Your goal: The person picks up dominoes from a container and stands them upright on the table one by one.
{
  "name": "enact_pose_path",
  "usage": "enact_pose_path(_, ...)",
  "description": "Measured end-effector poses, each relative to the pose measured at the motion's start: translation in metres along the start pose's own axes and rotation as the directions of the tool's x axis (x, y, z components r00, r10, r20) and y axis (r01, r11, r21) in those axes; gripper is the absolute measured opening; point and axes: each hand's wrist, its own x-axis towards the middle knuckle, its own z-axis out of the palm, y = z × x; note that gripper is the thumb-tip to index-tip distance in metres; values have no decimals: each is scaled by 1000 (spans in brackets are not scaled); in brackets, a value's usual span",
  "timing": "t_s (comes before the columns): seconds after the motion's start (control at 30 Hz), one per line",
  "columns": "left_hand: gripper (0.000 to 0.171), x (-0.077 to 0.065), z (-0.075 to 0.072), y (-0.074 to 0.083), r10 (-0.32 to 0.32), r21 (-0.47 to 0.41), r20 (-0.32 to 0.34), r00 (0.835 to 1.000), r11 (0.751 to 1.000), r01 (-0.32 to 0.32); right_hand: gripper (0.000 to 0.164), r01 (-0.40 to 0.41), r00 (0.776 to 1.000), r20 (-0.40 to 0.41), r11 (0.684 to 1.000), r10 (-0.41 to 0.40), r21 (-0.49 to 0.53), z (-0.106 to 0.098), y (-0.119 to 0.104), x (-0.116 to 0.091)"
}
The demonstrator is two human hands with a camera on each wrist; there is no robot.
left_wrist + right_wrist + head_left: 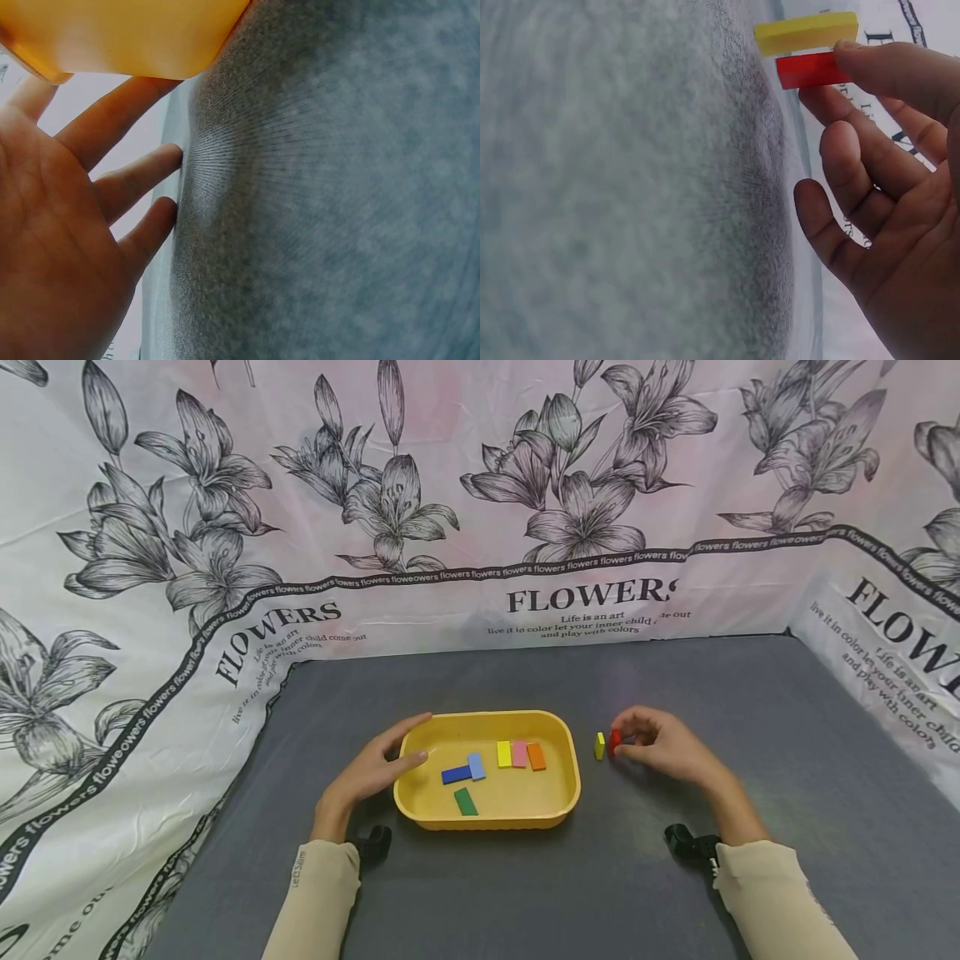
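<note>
My left hand (375, 766) holds the left end of a yellow plastic tray (517, 797), thumb over the rim. In the left wrist view two of its fingertips meet the grey cloth below the tray (142, 37). Right of the tray, my right hand (660, 745) pinches a small red block (810, 70) upright between thumb and finger. Beside it a yellow block (599, 746) stands on end, a narrow gap apart. I cannot tell whether the red block touches the cloth.
Inside the tray lie yellow (504, 754), pink (519, 754) and orange (536, 757) blocks in a row, plus dark blue (455, 775), light blue (476, 766) and green (465, 802) ones. A flower-printed sheet (427, 618) borders the grey tabletop (525, 893).
</note>
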Motion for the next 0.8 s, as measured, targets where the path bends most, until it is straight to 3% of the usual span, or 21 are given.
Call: enact_pose_path(0.8, 62, 2, 1, -1, -16, 15, -10, 1000, 1000, 17, 27, 12, 1000, 25, 1000, -12, -28, 5, 3, 1)
